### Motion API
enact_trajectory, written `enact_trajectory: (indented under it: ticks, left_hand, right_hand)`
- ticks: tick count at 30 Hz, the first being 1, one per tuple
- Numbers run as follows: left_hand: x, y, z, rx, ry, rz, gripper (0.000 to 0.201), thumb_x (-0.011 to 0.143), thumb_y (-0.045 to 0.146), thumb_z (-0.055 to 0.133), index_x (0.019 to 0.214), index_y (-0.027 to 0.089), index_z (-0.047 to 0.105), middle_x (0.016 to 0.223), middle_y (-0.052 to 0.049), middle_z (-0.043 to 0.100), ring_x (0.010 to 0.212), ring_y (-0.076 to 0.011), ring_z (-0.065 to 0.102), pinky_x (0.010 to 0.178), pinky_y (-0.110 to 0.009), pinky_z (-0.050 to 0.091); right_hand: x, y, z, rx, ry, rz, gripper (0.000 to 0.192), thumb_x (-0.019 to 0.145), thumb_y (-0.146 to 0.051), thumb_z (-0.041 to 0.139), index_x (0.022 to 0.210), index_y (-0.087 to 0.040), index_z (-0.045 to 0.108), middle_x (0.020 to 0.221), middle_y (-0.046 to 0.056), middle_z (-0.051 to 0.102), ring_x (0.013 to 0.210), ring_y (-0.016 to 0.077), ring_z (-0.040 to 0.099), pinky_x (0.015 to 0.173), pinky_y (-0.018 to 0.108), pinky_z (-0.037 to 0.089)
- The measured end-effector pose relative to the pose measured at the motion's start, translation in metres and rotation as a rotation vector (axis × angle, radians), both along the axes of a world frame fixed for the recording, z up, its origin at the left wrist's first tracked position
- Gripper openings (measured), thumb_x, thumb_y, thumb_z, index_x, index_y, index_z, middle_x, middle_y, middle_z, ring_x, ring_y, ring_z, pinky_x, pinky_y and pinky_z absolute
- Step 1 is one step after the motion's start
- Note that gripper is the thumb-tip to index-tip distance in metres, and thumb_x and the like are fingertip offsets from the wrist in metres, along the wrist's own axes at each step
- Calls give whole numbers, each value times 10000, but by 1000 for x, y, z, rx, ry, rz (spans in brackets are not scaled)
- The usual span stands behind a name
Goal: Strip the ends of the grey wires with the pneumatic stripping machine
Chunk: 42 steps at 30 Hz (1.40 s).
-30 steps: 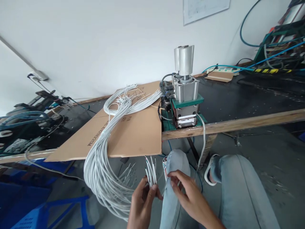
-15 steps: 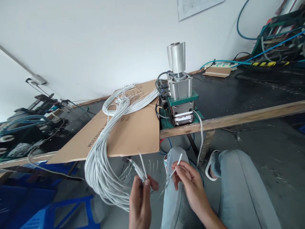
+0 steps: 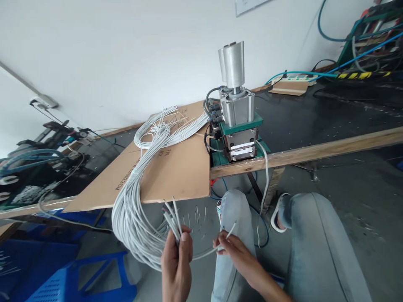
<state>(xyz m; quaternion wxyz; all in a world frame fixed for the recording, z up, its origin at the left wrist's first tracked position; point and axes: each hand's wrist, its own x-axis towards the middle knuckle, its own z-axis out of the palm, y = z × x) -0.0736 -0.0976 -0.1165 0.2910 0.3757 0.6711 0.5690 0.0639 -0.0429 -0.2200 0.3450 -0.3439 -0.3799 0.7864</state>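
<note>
A thick bundle of light-grey cables (image 3: 135,222) drapes from the cardboard sheet (image 3: 185,176) over its front edge and hangs in a loop. My left hand (image 3: 178,262) is closed round several cable ends (image 3: 172,216), which stick up past the thumb. Pinched in my right hand (image 3: 234,251) is a single grey cable (image 3: 204,254); its tip points up and right, and its length runs back toward my left hand. Both hands are in front of the sheet's edge, over the floor and my legs.
A pneumatic press (image 3: 237,113) with two metal cylinders stands at the bench edge, right of the cardboard. A blue plastic stool (image 3: 103,272) is at lower left. Black machinery (image 3: 37,172) sits on the left of the bench. A grey hose (image 3: 267,184) hangs below the press.
My left hand has shifted slightly left with its cable ends. My right hand has moved down and a little left, still holding the single cable, and the view has tilted slightly.
</note>
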Motion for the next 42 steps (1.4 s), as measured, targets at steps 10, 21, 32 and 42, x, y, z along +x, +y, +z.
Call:
enact_trajectory:
  ticks: [10, 21, 32, 42]
  left_hand:
    - [-11, -1, -27, -116, 271, -39, 412, 913, 568, 567, 719, 204, 555, 620, 48, 434, 578, -143, 413, 531, -233, 368]
    - [-9, 28, -34, -111, 306, -69, 433, 926, 513, 531, 630, 251, 355, 581, 77, 280, 548, -129, 271, 505, -263, 238]
    - [28, 70, 15, -66, 202, -295, 327, 849, 455, 657, 925, 152, 754, 690, -26, 698, 685, -217, 652, 670, -294, 529]
    - [36, 79, 30, -69, 231, -310, 257, 824, 414, 675, 792, 165, 727, 541, 23, 592, 466, -140, 490, 470, -237, 395]
  right_hand:
    - [-120, -24, -52, -247, -26, 197, 480, 837, -681, 461, 772, -214, 550, 761, 47, 617, 840, 256, 657, 785, 506, 551]
    - [-27, 16, -22, 299, -154, -42, 671, 858, -838, 371, 830, -203, 586, 811, 27, 577, 768, 186, 548, 773, 327, 458]
    - [35, 42, 64, 637, -287, 167, 441, 1043, -502, 362, 754, -222, 542, 668, -25, 517, 714, 165, 536, 717, 276, 403]
    - [44, 61, 51, 748, -442, 269, 97, 886, -256, 622, 980, -239, 609, 824, -28, 664, 749, 161, 631, 659, 236, 469]
